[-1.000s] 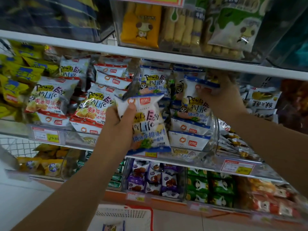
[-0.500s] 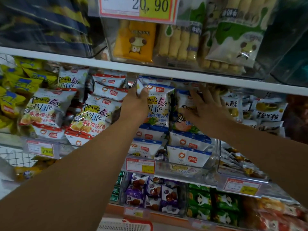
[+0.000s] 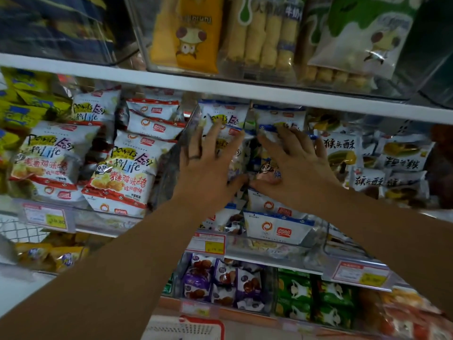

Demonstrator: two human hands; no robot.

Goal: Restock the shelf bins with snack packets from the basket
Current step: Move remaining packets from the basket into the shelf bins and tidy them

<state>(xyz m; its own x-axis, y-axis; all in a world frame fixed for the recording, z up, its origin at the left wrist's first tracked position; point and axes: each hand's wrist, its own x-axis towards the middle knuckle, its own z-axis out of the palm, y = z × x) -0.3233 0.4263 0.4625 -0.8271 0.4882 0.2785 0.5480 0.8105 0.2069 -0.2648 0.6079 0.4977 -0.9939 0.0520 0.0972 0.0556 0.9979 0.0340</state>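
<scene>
White-and-blue snack packets (image 3: 277, 223) fill a clear shelf bin (image 3: 318, 238) on the middle shelf. My left hand (image 3: 210, 163) lies flat with fingers spread on the packets at the bin's left side. My right hand (image 3: 294, 165) presses flat on the packets beside it, fingers spread, thumb near the left thumb. Neither hand holds a packet. The packets under the palms are mostly hidden. The red-rimmed white basket (image 3: 186, 328) shows at the bottom edge, below my left forearm.
White-and-red packets (image 3: 122, 173) fill the bin to the left, yellow ones (image 3: 17, 111) further left. Brown-print packets (image 3: 392, 163) sit to the right. The upper shelf (image 3: 220, 84) hangs just above my fingertips. Purple (image 3: 220, 283) and green (image 3: 316, 300) packs stand below.
My left hand carried a blue packet up from in front of the bin and let it go inside. Both hands now press flat on the stacked packets.
</scene>
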